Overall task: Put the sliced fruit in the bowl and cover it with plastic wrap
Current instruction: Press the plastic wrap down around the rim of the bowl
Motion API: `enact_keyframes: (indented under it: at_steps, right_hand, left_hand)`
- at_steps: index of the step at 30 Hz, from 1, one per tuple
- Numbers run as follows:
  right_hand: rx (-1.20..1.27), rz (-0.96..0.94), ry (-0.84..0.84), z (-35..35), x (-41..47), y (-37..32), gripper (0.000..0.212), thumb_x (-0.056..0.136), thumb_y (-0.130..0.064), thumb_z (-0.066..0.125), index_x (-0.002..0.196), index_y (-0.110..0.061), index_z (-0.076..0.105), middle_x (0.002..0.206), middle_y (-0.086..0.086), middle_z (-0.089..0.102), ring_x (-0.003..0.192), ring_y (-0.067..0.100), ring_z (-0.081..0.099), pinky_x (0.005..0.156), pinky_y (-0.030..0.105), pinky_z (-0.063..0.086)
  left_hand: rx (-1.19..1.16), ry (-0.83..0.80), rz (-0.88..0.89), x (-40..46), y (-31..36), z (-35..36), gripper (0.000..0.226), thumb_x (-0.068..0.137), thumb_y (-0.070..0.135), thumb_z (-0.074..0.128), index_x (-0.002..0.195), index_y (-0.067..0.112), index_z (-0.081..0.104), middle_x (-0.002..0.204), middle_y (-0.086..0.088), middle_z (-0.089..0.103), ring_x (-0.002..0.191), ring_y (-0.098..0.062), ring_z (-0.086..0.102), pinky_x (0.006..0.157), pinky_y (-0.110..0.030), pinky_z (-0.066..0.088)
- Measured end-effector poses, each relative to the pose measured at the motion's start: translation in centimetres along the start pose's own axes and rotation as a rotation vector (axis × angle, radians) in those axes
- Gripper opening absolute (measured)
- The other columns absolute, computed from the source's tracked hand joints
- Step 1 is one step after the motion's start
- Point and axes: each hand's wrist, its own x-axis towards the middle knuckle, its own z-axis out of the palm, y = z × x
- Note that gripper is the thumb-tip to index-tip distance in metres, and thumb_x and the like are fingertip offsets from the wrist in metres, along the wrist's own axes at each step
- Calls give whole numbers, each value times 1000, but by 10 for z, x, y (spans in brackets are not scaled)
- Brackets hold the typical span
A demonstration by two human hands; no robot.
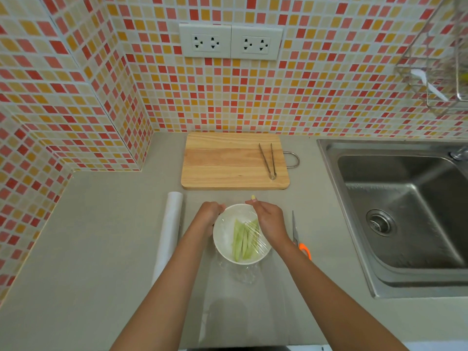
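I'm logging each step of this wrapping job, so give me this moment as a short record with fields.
bowl: white bowl on the grey counter, in front of the cutting board
contents: pale green fruit slices
cover: plastic wrap over the bowl's top
left hand: left hand at the bowl's far-left rim
right hand: right hand on the far-right rim, pressing wrap
nearby: wrap roll left, scissors right, tongs on the board

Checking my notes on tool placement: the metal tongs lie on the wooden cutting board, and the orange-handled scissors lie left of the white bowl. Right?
Not quite. The head view shows the orange-handled scissors lying right of the white bowl, by the right hand. The metal tongs do lie on the wooden cutting board.
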Motion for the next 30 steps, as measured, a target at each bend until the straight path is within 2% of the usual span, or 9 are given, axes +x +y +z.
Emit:
enact_keyframes:
  at_steps: [3,7,11,13,15,18,21,26,30]
  right_hand:
    - [7,81,34,-2,3,-2,31,96,-27,52,80,-15,76,76,3,72,75,16,66,74,30,49]
    - [15,220,55,-4,5,-3,39,92,-19,56,54,-13,52,56,3,43,54,19,39,56,29,30]
    - [24,52,131,-8,0,-7,17,92,-11,57,97,-6,73,90,-1,68,84,8,61,74,17,44]
    - [47,24,53,-13,-3,-8,23,95,-14,55,112,-7,70,105,-5,68,100,5,61,85,13,43]
    - [106,55,-20,-16,-5,-4,27,97,-19,52,115,-7,68,111,-3,68,105,6,61,89,16,45]
    - [248,151,50,-15,-13,5,25,96,-18,52,107,-9,72,98,0,70,92,11,64,77,16,48]
    - [359,221,119,-9,-22,10,22,92,-15,53,92,-4,72,83,7,68,81,21,63,76,32,48]
    - [358,291,78,-5,-30,17,31,99,-28,45,94,-8,68,96,9,69,93,23,64,88,37,48]
    - [394,356,103,-5,-30,16,33,101,-34,38,87,-22,66,86,-1,70,82,12,65,67,26,51]
  left_hand:
    - [51,28,-8,0,4,5,21,89,-4,43,71,3,48,68,-8,45,59,-22,41,56,-29,32]
    - [40,176,-18,2,2,11,11,84,-2,41,75,1,48,75,-12,46,68,-24,40,54,-29,29]
    - [161,407,369,-5,-12,8,18,93,11,49,106,7,60,106,-10,65,95,-27,62,75,-35,50]
    - [138,431,688,-20,-24,7,18,99,21,48,102,17,65,100,1,67,97,-15,63,84,-30,50]
    - [84,413,819,-36,-43,11,26,103,26,43,111,20,67,107,12,66,105,0,60,91,-18,45]
    - [7,382,804,-50,-76,24,36,104,27,36,128,18,61,127,13,60,122,4,51,103,-14,37]
    - [-76,346,709,-49,-90,38,41,104,30,32,138,18,52,139,9,53,130,1,46,109,-17,34]
    - [-226,314,629,-37,-79,37,44,105,37,29,140,24,51,127,9,63,121,-2,54,103,-20,40]
    - [-219,193,609,-23,-67,27,47,104,42,26,137,24,55,119,12,68,112,1,59,94,-12,43]
